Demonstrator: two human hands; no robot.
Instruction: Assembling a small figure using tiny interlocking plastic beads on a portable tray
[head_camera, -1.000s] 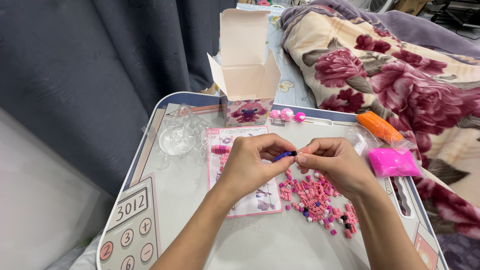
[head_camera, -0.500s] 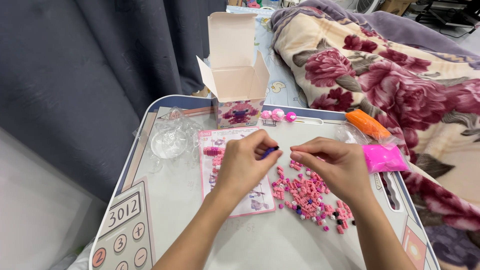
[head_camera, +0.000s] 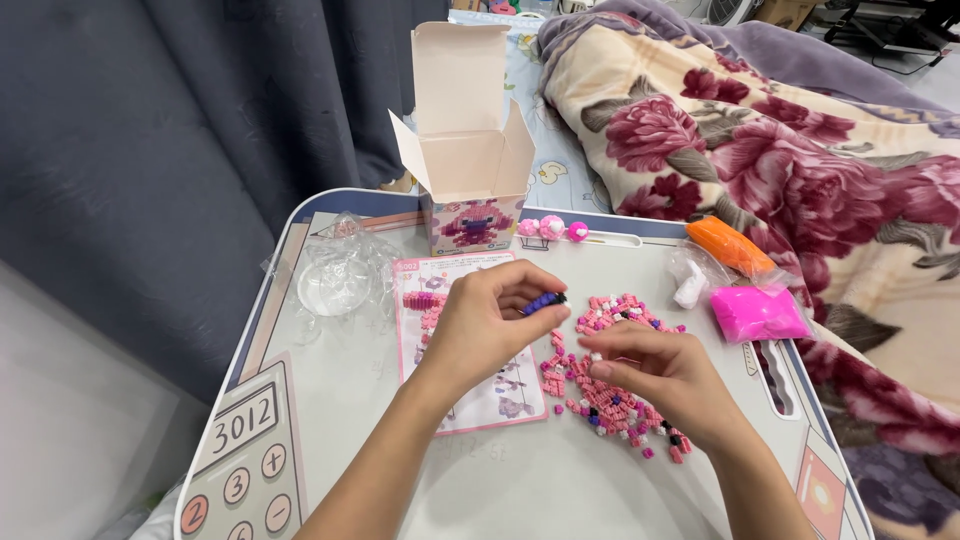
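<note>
The right hand (head_camera: 650, 375) has dropped from the left hand (head_camera: 490, 325) onto the pink brick pile (head_camera: 610, 365), fingertips pinched together. The left pinches a purple brick strip (head_camera: 543, 302). An open pink-fronted box (head_camera: 468, 160) stands at the bench's (head_camera: 520, 490) far edge.

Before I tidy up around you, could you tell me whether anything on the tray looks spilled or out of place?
Nothing looks damaged. The small pink bricks lie in a loose heap on the tray table under the right hand, spread as if poured out. The left hand pinches a purple piece. The open box stands upright.
</note>
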